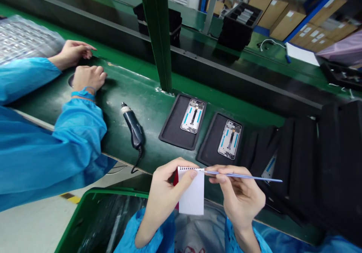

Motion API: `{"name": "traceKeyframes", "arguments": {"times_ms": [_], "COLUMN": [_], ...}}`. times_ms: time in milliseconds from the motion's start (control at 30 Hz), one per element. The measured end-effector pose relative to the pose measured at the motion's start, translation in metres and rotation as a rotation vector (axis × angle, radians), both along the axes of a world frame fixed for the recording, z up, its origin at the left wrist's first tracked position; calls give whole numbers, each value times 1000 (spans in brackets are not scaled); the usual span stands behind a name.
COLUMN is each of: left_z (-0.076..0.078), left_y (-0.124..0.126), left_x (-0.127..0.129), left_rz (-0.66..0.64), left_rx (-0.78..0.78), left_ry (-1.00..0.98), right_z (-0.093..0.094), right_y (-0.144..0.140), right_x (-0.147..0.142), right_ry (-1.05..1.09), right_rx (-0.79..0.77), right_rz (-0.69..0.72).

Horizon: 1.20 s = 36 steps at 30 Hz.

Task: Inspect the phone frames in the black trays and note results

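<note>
My left hand (172,187) is closed on a small white notepad (192,196) that has a row of dark holes along its top edge. Something red shows behind the pad on its left side. Between the fingers of my right hand (240,192) is a thin blue stick (254,177), roughly level, its near tip at the pad's upper right corner. What kind of tool the stick is, I cannot tell. Beyond my hands, two black trays (172,128) (207,153) each carry an opened phone frame (192,116) (230,140) with blue strips.
A dark corded hand tool (132,126) lies on the green bench (152,113). At left, a co-worker's hands (89,77) rest on the bench. Black trays (305,151) crowd the right side. A green post (158,34) rises behind; a green bin (85,207) stands below.
</note>
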State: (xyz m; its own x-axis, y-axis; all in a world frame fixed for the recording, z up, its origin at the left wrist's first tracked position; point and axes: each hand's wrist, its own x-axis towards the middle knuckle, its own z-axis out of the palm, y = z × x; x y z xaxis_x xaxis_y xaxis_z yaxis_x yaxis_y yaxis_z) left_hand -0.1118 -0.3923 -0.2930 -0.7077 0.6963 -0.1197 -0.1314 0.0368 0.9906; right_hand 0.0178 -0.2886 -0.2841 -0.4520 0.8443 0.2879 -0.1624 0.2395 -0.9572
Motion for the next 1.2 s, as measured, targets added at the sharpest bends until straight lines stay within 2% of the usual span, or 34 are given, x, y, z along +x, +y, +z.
{"name": "traceKeyframes", "arguments": {"times_ms": [300, 433, 533, 667, 900, 1033, 1200], "left_z": [-1, -4, -8, -20, -61, -80, -90], "left_y": [-4, -4, -4, 5, 41, 55, 60], "left_x": [8, 10, 3, -16, -43, -50, -52], "left_rz": [19, 5, 4, -14, -121, -166, -166], "left_rx": [-12, -4, -11, -11, -91, -168, -182], "left_ry": [-70, -26, 94, 353, 735, 803, 758], "right_z": [1, 8, 7, -14, -69, -84, -86], "right_y": [-3, 0, 12, 44, 96, 102, 98], "right_x": [5, 2, -4, -21, -62, -70, -72], "right_ry": [29, -4, -73, -149, -260, -305, -366], "right_rx": [41, -71, -211, -320, -361, -346, -310], "right_rz": [-5, -66, -99, -77, -44, -12, -24]}}
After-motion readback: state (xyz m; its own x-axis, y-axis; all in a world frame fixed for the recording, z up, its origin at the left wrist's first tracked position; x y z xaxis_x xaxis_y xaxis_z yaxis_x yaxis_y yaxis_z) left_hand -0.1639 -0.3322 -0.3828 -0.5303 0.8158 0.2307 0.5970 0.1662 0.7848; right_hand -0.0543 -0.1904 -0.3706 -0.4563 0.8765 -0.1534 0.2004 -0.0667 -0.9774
